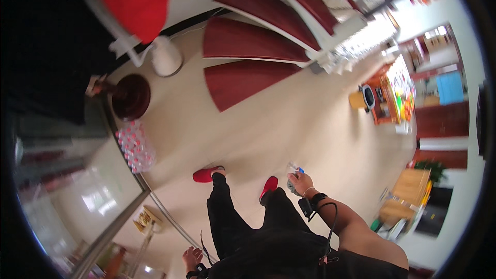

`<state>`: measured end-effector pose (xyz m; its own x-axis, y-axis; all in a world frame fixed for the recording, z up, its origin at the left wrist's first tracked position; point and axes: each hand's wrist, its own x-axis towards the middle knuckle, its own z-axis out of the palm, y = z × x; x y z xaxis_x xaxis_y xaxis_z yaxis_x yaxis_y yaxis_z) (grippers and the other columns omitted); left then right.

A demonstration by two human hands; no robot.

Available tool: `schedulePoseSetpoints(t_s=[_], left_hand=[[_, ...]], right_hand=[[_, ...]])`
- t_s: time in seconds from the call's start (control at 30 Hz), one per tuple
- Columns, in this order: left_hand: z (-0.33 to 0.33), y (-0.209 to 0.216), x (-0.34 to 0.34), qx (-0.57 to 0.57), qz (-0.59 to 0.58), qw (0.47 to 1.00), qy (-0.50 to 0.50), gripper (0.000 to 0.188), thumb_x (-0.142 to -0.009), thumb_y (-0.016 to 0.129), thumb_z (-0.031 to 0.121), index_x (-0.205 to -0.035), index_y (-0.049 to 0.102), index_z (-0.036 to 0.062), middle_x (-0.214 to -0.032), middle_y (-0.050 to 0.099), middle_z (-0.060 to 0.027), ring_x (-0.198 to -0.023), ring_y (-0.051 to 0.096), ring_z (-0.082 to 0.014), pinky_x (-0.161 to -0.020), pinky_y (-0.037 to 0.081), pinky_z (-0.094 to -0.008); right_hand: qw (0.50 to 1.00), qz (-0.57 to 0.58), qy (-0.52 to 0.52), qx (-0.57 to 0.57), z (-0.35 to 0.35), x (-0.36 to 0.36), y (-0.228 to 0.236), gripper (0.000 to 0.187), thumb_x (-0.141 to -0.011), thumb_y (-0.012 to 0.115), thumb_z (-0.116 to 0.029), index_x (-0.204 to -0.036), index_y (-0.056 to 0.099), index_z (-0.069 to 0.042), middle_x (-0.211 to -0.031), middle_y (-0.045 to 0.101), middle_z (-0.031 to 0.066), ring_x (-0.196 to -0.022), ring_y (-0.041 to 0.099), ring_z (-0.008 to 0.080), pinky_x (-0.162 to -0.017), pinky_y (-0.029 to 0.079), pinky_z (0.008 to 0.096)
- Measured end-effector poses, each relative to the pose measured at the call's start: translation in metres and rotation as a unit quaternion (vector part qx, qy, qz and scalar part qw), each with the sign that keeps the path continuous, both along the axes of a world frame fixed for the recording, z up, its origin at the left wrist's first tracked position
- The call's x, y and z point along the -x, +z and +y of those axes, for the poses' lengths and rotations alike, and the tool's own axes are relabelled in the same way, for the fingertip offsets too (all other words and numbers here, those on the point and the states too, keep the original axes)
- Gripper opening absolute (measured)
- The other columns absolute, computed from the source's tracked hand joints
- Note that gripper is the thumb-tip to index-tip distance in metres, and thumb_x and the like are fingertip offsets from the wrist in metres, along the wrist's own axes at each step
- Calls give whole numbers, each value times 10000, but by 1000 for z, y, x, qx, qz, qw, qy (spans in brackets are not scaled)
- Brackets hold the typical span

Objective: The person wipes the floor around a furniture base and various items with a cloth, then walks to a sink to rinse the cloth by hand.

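Observation:
My right hand [301, 183] is out in front of my right leg, its fingers closed round a small clear object with a blue part [299, 169]. Its kind is too small and blurred to make out. A grey, rough-looking bundle [292, 186] shows at the same hand, and whether the fingers grip it too is unclear. Low on the left, beside my hip, my left hand [193, 256] hangs with its fingers loosely apart and nothing in them. Both wrists wear dark bands, and a cable runs up the right arm.
Dark red stair treads [253, 41] fan out ahead. At the left stand a plastic-wrapped pack of bottles [135, 147], a dark round stool [131, 97] and a white bin-like container [166, 57]. To the right are a yellow bin [357, 100] and a wooden cabinet [383, 98].

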<state>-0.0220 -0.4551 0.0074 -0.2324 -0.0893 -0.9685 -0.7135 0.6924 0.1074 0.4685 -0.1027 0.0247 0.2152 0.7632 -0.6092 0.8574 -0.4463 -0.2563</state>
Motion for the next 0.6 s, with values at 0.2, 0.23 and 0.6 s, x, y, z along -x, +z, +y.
schedulePoseSetpoints(t_s=[0.2, 0.23, 0.6], left_hand=[[85, 4, -14, -85, 80, 990, -73, 213, -931, 579, 257, -1085, 543, 113, -866, 640, -96, -778, 646, -253, -606, 494, -392], [107, 7, -27, -94, 72, 986, -114, 213, -931, 579, 257, -1085, 543, 113, -866, 640, -96, -778, 646, -253, -606, 494, -392], [305, 9, -207, -220, 16, 757, -615, 416, -925, 576, 201, -1184, 487, -113, -996, 652, -236, -832, 688, -352, -681, 582, -402]], right_hand=[[985, 89, -146, 3, -69, -110, 48, 611, -798, 678, -603, -837, 696, 7, -765, 692, 195, -732, 689, 311, -705, 535, 405], [982, 75, -172, -13, -98, -143, 49, 608, -777, 707, -595, -847, 696, 9, -762, 694, 186, -720, 688, 300, -698, 539, 397], [704, 38, -690, -165, -397, -337, 114, 380, -752, 735, -272, -959, 655, 37, -875, 705, 173, -802, 697, 289, -738, 560, 389]])
